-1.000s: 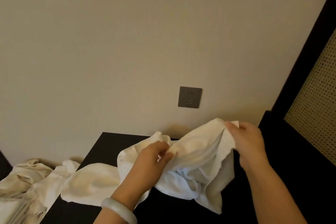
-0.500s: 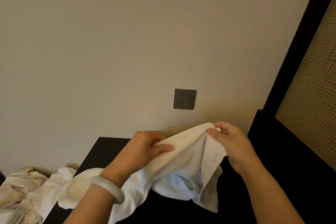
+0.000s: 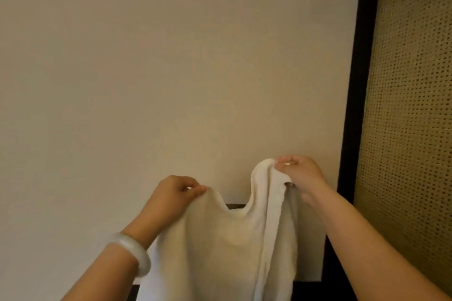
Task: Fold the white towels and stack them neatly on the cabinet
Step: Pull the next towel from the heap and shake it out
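Observation:
A white towel (image 3: 227, 247) hangs in the air in front of the wall, held up by its top edge. My left hand (image 3: 173, 193) pinches the left corner between thumb and fingers. My right hand (image 3: 297, 176) pinches the right corner, a little higher, with cloth bunched under it. The edge sags between the two hands. The lower part of the towel runs out of the bottom of the frame. Only a thin dark strip of the cabinet (image 3: 308, 284) shows behind the towel at the bottom.
A plain beige wall (image 3: 171, 68) fills most of the view. On the right stands a black frame (image 3: 354, 105) with a woven cane panel (image 3: 411, 129). A pale bangle (image 3: 133, 254) sits on my left wrist.
Both hands have lifted the towel off the cabinet and spread apart along its top edge. The view has tilted up, so the socket and the other towels at the left are out of sight.

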Motion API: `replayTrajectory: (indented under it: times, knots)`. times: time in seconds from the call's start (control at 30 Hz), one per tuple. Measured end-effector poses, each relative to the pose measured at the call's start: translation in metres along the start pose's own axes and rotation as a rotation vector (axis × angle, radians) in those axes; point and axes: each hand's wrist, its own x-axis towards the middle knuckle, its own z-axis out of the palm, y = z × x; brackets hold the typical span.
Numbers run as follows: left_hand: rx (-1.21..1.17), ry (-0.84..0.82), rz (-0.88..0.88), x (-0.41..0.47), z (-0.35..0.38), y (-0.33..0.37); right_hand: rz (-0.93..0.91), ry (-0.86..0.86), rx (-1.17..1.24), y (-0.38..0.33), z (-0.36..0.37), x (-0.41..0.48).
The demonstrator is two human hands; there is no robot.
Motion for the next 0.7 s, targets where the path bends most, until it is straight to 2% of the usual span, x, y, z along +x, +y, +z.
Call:
replayTrajectory:
  times: [0.1, 0.2, 0.23, 0.3, 0.37, 0.47, 0.6, 0.63, 0.7]
  knots:
    - [-0.072, -0.018, -0.048, 0.000, 0.021, 0.005, 0.024, -0.005, -0.029, 0.020, 0.014, -0.017]
    - [-0.231, -0.013, -0.168, -0.004, 0.032, 0.003, 0.039, -0.019, 0.035, 0.027, 0.015, -0.041]
    - [-0.291, -0.015, -0.222, -0.005, 0.033, 0.004, 0.037, -0.096, 0.108, 0.026, 0.017, -0.048]
    - [-0.412, -0.058, -0.294, -0.003, 0.033, 0.007, -0.013, -0.356, 0.213, 0.020, 0.026, -0.064]
    - [-0.499, -0.131, -0.279, -0.002, 0.030, 0.010, -0.143, -0.543, 0.032, 0.020, 0.040, -0.074]
    - [-0.490, -0.267, -0.240, -0.003, 0.028, 0.014, -0.272, -0.504, -0.263, 0.031, 0.057, -0.074]
    - [-0.430, -0.396, -0.226, -0.008, 0.031, 0.008, -0.375, -0.352, -0.348, 0.047, 0.069, -0.070]
    - [-0.433, -0.407, -0.223, -0.009, 0.031, 0.007, -0.408, -0.342, -0.346, 0.049, 0.071, -0.069]
    - [-0.445, -0.410, -0.189, -0.013, 0.031, 0.004, -0.387, -0.432, -0.253, 0.051, 0.073, -0.068]
